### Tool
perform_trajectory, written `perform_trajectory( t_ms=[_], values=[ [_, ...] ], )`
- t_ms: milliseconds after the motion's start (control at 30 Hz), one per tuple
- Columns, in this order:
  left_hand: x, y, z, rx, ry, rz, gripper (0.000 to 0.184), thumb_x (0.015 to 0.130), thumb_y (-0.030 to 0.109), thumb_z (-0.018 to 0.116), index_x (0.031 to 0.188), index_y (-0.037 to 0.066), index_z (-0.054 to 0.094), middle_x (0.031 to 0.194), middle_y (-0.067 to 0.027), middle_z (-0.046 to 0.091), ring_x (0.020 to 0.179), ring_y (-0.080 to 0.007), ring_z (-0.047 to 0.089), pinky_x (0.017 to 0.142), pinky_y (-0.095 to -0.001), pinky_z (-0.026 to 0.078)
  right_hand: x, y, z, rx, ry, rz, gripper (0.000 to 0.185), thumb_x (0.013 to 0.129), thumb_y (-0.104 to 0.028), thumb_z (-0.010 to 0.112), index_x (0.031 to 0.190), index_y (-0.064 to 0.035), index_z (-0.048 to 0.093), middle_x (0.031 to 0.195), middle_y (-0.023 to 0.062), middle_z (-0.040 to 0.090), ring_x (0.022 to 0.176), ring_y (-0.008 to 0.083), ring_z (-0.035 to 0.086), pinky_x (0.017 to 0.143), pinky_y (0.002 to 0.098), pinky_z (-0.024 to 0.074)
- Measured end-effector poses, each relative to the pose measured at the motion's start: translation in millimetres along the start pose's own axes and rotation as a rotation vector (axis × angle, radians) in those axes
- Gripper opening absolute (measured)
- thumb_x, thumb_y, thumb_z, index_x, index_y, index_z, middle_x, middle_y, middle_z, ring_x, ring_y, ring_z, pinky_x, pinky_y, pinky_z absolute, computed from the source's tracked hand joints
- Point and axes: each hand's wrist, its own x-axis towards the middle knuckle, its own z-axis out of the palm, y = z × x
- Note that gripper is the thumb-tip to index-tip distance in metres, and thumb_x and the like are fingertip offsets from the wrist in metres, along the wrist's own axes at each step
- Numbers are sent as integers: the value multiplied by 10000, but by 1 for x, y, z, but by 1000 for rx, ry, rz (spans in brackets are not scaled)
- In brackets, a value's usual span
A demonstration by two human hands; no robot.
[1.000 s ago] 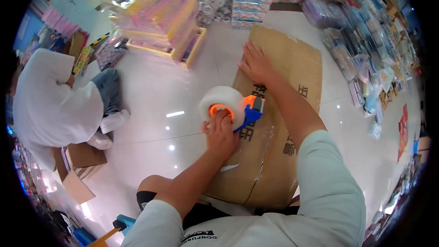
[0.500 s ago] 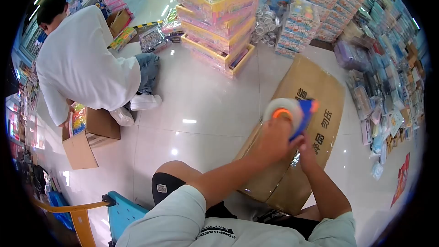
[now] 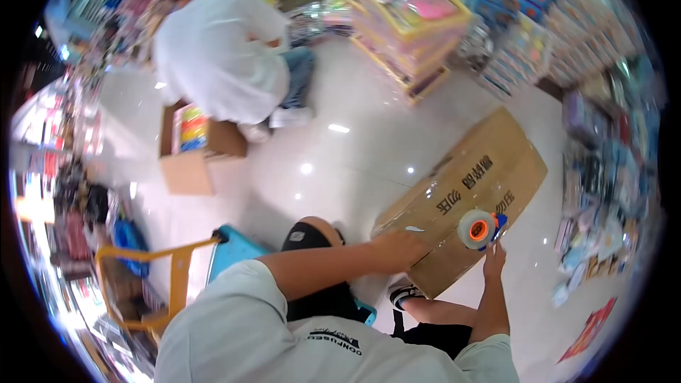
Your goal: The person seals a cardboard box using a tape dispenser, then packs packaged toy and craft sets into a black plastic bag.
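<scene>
A long closed cardboard box point(image 3: 454, 202) with dark printed characters lies slantwise in front of me. My right hand point(image 3: 495, 258) is closed on a blue and orange tape dispenser point(image 3: 499, 224) at its lower end. The dispenser carries a large clear tape roll point(image 3: 477, 230) with an orange core, over the box's right side. Close to the box's near left end is my left hand point(image 3: 401, 251), away from the dispenser. It is blurred, so its fingers cannot be made out.
A person in white point(image 3: 220, 50) sits at upper left beside an open carton point(image 3: 223, 138). Yellow-edged packages point(image 3: 411, 21) are stacked beyond the box. Packaged goods point(image 3: 603, 191) line the right. A yellow-framed cart point(image 3: 177, 284) and a blue stool point(image 3: 234, 252) are at lower left.
The dispenser has passed from my left hand to my right hand. My left hand has let go and moved toward the box's near left end. The view has turned left.
</scene>
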Motion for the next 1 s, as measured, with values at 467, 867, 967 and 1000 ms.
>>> perform_trajectory(
  t_ms=[467, 867, 967, 1000],
  values=[
    [-438, 54, -112, -379, 92, -706, 556, 917, 411, 673, 1335, 56, 586, 1330, -170, 626, 1227, -358, 606, 1025, -487, 470, -150, -257, -243, 130, -483, 343, 501, 958, -453, 588, 1342, -135, 541, 1095, 60, 646, 941, 207, 596, 786, 433, 521],
    [-438, 35, -124, -611, 376, -753, 585, 936, 399, 662, 1390, 46, 558, 1367, -208, 606, 1261, -387, 584, 1052, -473, 468, -102, -378, -176, -36, -678, 251, 529, 924, -391, 686, 1309, -34, 620, 1063, 126, 691, 802, 221, 653, 700, 361, 538],
    [-431, 11, -150, -672, 378, -787, 586, 939, 401, 661, 1388, 39, 561, 1371, -216, 604, 1263, -390, 584, 1055, -468, 469, -57, -423, -157, 57, -705, 279, 455, 937, -410, 644, 1268, -97, 650, 1070, 82, 677, 899, 206, 634, 725, 422, 540],
    [-428, 2, -162, -669, 379, -829, 586, 939, 404, 661, 1387, 39, 563, 1376, -215, 602, 1268, -388, 581, 1058, -467, 467, -38, -434, -148, 97, -702, 286, 465, 935, -406, 642, 1283, -98, 642, 1057, 78, 677, 885, 216, 638, 730, 433, 537]
  ],
)
